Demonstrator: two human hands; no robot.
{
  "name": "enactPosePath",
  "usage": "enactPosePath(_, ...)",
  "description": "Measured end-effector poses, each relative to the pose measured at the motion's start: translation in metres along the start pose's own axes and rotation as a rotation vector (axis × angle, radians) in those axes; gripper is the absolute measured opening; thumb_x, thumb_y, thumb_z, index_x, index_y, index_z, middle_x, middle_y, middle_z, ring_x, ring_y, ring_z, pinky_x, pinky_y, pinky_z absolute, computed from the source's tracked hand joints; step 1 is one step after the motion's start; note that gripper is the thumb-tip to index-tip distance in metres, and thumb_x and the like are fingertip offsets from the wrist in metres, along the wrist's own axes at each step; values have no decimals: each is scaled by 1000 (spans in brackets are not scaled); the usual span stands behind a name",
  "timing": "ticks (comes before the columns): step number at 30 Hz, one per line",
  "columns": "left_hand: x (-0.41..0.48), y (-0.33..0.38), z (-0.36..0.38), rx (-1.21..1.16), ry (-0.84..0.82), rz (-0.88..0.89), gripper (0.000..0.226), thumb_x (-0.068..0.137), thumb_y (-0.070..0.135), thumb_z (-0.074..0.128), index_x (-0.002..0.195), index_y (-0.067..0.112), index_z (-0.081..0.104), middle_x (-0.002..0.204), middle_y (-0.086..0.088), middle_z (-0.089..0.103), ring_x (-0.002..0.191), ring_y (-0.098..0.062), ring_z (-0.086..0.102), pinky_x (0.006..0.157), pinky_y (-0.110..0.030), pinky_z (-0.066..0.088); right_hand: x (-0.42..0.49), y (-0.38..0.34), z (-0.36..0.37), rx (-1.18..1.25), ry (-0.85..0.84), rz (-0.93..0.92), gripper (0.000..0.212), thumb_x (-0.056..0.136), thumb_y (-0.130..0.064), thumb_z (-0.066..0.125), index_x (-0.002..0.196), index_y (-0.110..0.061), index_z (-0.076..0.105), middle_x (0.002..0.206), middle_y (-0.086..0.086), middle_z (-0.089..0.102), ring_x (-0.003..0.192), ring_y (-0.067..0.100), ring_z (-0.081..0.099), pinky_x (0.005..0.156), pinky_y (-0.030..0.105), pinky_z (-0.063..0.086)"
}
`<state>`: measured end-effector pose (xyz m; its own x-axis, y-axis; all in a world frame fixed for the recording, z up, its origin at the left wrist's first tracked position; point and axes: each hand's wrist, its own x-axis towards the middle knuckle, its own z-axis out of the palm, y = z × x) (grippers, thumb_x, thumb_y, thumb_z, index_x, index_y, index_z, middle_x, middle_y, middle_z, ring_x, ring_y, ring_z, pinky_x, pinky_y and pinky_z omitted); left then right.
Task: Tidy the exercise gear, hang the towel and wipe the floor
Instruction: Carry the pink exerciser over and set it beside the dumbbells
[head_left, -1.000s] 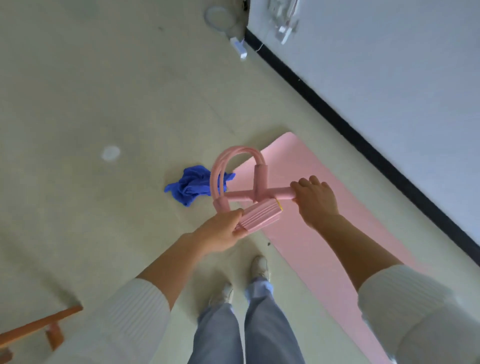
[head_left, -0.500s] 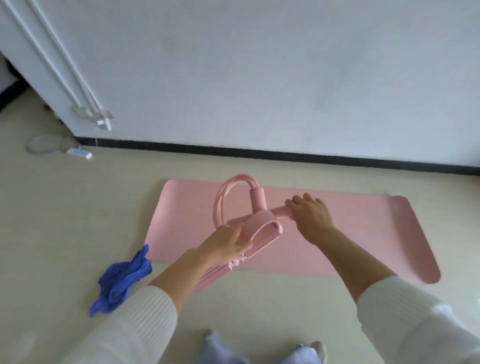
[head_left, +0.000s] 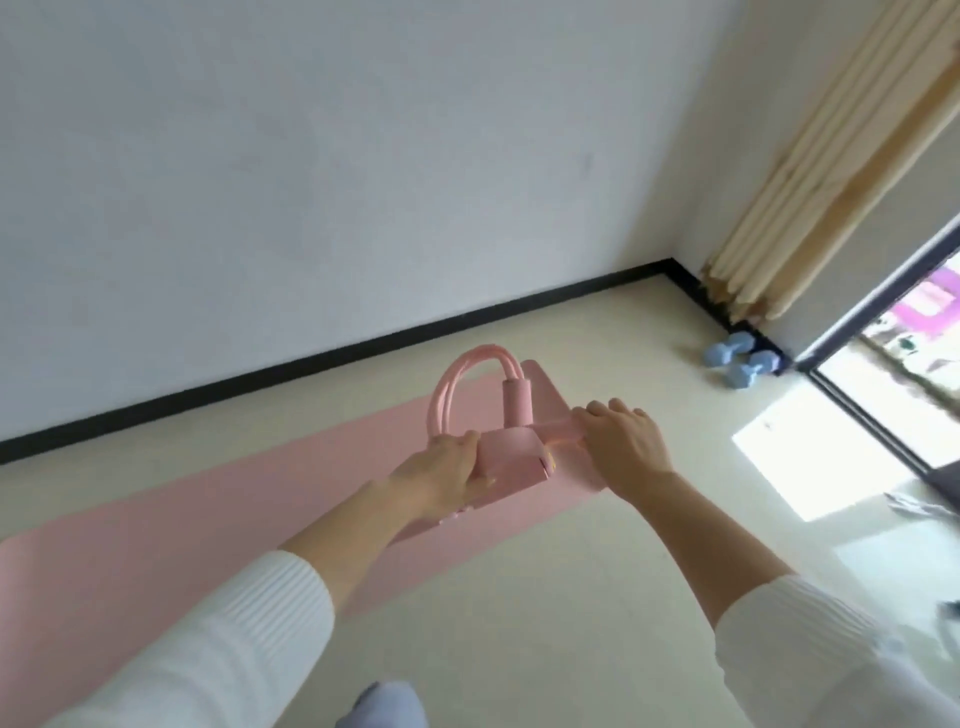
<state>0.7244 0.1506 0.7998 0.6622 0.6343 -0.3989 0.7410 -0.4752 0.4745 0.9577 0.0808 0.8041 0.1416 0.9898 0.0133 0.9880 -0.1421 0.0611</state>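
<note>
The left hand was clamped on the near end of the pedal block, thumb on the side and fingers curled over the top. The right hand was wrapped over the right end of the handle bar. Between these 2 grips the pink pull-rope exerciser was carried in the air above the yoga mat. Its bar ran left to right across the body, and its tubes arched up and away from the person.

The 2 blue dumbbells lay on the floor in the far right corner, below the leaning wooden poles and well apart from the mat. If the gear belonged together, that spot lay forward and to the right. The right hand was the nearer one, so the bar's right end would probably lead.
</note>
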Motion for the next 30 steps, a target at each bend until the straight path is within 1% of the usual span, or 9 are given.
enactPosePath(2, 46, 34, 0, 143, 13, 61, 29, 98, 35, 41, 120, 18, 34, 124, -14, 47, 92, -29, 63, 74, -35, 49, 6, 51, 2, -15, 27, 86, 11, 78, -15, 71, 86, -20, 65, 82, -4, 63, 82, 23, 58, 61, 29, 29)
enactPosePath(3, 69, 50, -2, 179, 38, 95, 30, 98, 34, 42, 121, 19, 32, 127, -15, 43, 96, -32, 61, 78, -38, 50, 11, 77, 3, -7, 51, 114, 10, 81, -17, 69, 89, -20, 66, 84, -3, 64, 84, 24, 58, 63, 30, 32)
enactPosePath(5, 112, 80, -7, 208, 85, 158, 35, 97, 36, 44, 126, 22, 30, 128, -12, 43, 101, -33, 57, 85, -44, 49, 22, 125, 6, 22, 91, 173, 9, 86, -18, 65, 95, -19, 65, 88, -2, 65, 88, 24, 57, 66, 32, 36)
enactPosePath(8, 182, 123, -16, 281, 138, 262, 46, 98, 36, 45, 137, 18, 30, 128, -9, 47, 111, -29, 50, 92, -40, 44, 44, 195, 11, 21, 148, 281, 10, 87, -17, 65, 98, -18, 64, 89, -3, 64, 86, 24, 56, 66, 33, 36)
enactPosePath(11, 269, 159, -26, 252, 153, 315, 36, 97, 32, 49, 129, 25, 36, 123, -6, 48, 103, -25, 53, 91, -41, 49, 81, 270, 18, 4, 160, 354, 11, 86, -15, 66, 96, -19, 64, 86, -3, 64, 81, 23, 55, 64, 31, 36)
enactPosePath(15, 380, 217, -43, 204, 104, 355, 31, 97, 32, 50, 125, 23, 39, 115, -5, 51, 96, -22, 55, 85, -40, 51, 130, 367, 26, -23, 133, 461, 12, 83, -12, 69, 91, -20, 66, 84, -4, 65, 80, 21, 53, 62, 29, 33)
enactPosePath(21, 520, 298, -64, 216, 72, 464, 35, 97, 32, 49, 127, 17, 40, 126, -1, 48, 107, -22, 52, 87, -43, 50, 197, 486, 32, -36, 49, 576, 12, 80, -12, 71, 88, -20, 67, 85, -5, 67, 82, 21, 54, 63, 29, 31)
enactPosePath(25, 612, 330, -67, 205, 38, 467, 30, 95, 30, 52, 121, 20, 40, 125, -2, 45, 108, -24, 52, 85, -45, 52, 246, 561, 49, -27, 17, 619, 12, 86, -14, 64, 95, -21, 65, 93, -5, 67, 92, 21, 53, 68, 29, 30)
enactPosePath(30, 736, 375, -68, 172, 0, 472, 23, 96, 23, 49, 118, 21, 42, 122, -4, 56, 104, -26, 58, 84, -46, 50, 322, 666, 91, 21, -22, 637, 18, 90, -16, 59, 108, -19, 61, 104, -2, 65, 97, 20, 53, 72, 28, 33)
